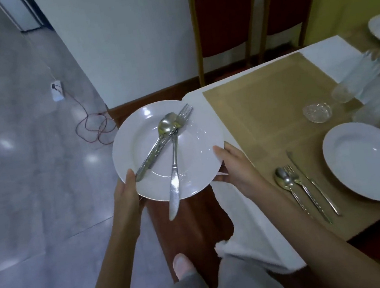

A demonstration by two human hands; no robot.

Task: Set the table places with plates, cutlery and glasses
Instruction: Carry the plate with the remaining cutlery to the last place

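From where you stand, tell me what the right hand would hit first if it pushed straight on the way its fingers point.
The right hand grips the carried plate and points up-left, so the plate itself comes first. Beyond it, probably only floor, though depth is unclear.

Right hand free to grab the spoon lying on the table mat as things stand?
Probably not yet. The right hand grips the rim of the carried plate, sharing its load with the left hand. The path to the spoon looks open, but it must let go first.

grey glossy floor (28, 166); white wall (125, 35); two red chairs (222, 17)
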